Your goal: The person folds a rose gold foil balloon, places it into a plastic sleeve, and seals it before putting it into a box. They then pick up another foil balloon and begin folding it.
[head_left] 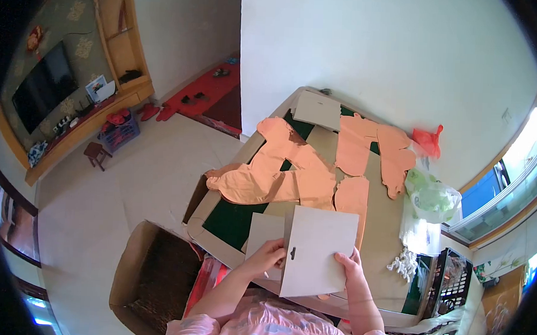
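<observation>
Above the near side of the table I hold a folded pale grey cardboard piece, tilted, with a small dark slot near its left edge. My right hand grips its right edge, thumb on top. At the left edge my left hand is closed, its fingertips partly hidden behind the board. Under that hand lies another flat grey sheet. Shiny copper-coloured cut-out shapes spread over the table beyond my hands. A similar grey board rests at the far corner.
An open cardboard box stands on the floor at the left of the table. Clear and green plastic bags, a red bag, white strings and a black crate line the right side. A wall rises behind.
</observation>
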Motion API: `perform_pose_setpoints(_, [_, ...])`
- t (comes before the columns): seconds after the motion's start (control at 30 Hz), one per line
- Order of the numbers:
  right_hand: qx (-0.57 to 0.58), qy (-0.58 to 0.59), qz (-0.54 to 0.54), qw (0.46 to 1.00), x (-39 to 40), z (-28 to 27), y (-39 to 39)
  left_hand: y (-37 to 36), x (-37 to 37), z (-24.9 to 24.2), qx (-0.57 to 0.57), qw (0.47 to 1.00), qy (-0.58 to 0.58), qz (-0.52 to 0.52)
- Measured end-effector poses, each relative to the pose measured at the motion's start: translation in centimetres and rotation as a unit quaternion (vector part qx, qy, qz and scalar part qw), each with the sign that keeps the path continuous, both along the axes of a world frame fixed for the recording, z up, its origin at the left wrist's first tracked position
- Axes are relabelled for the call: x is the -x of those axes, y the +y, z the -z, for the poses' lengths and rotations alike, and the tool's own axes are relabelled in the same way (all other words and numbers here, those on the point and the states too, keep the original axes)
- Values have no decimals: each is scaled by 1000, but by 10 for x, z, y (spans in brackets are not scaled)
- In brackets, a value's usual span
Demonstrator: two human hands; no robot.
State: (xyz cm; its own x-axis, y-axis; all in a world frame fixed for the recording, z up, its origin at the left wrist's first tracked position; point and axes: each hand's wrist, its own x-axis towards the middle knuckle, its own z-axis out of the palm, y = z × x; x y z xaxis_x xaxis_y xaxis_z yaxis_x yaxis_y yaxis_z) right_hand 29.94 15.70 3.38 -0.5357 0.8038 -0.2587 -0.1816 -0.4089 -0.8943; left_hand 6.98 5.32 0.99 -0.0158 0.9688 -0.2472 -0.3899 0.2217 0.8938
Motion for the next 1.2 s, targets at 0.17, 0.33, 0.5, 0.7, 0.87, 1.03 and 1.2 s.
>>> perform_pose_setpoints(0.17, [-10, -27, -11, 1000, 4, 11, 9, 3, 8, -12, -47, 998, 41, 8])
perform_pose_setpoints(0.33, [-13, -25, 4, 1000, 11, -2, 7, 4, 16, -11, -64, 996, 46, 42])
perform_pose_setpoints(0.5, [2, -4, -7, 1000, 7, 0, 7, 3, 18, -5, -69, 993, 59, 77])
perform_pose_setpoints(0.7, [-55, 7, -1, 998, -4, 7, 2, 6, -5, 8, -105, 988, 100, -57])
perform_pose_setpoints(0.87, [42, -39, 27, 998, 5, -1, 5, 9, -3, 26, -75, 993, 30, -82])
perform_pose_setpoints(1.03, [126, -76, 54, 988, 16, 5, 0, 18, -23, 16, -53, 971, -138, -187])
perform_pose_setpoints(1.2, [136, -38, 63, 988, 22, 15, -4, 20, -29, -5, 25, 958, -154, -241])
